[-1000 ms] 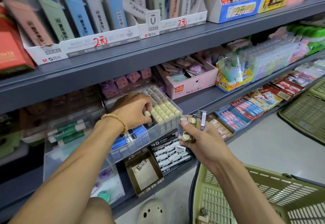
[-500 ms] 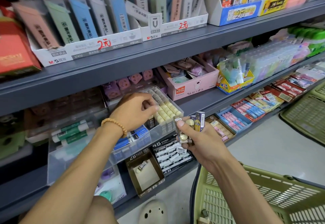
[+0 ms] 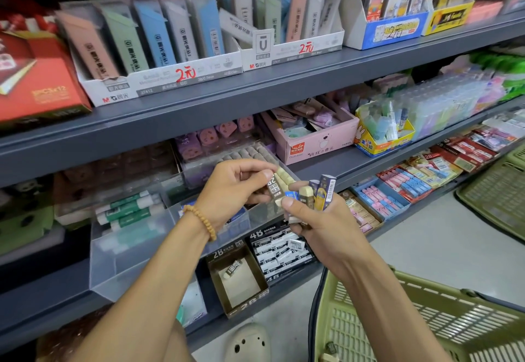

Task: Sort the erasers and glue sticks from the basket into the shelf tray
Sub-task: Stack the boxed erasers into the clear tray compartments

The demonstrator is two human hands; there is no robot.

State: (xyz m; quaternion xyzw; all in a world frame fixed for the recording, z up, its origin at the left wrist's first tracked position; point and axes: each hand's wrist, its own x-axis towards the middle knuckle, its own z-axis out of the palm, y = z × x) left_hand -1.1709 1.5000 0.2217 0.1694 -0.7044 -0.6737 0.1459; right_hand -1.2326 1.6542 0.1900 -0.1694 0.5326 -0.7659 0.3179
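Erasers (image 3: 311,195): bunched in right hand (image 3: 321,228), fingers curled around them.
Left hand (image 3: 230,191): withdrawn from tray (image 3: 170,236); now pinching one eraser (image 3: 275,190) from the bunch.
Implication: next placement likely.

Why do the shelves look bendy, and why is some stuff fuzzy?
Head view: the wide lens curves the shelf edge; the far-right green packs and left-side boxes are smeared and soft, while the erasers in the right hand look sharp; lighting is even.

Left hand (image 3: 235,188) pinches with thumb and fingers; right hand (image 3: 321,219) is curled in a grip
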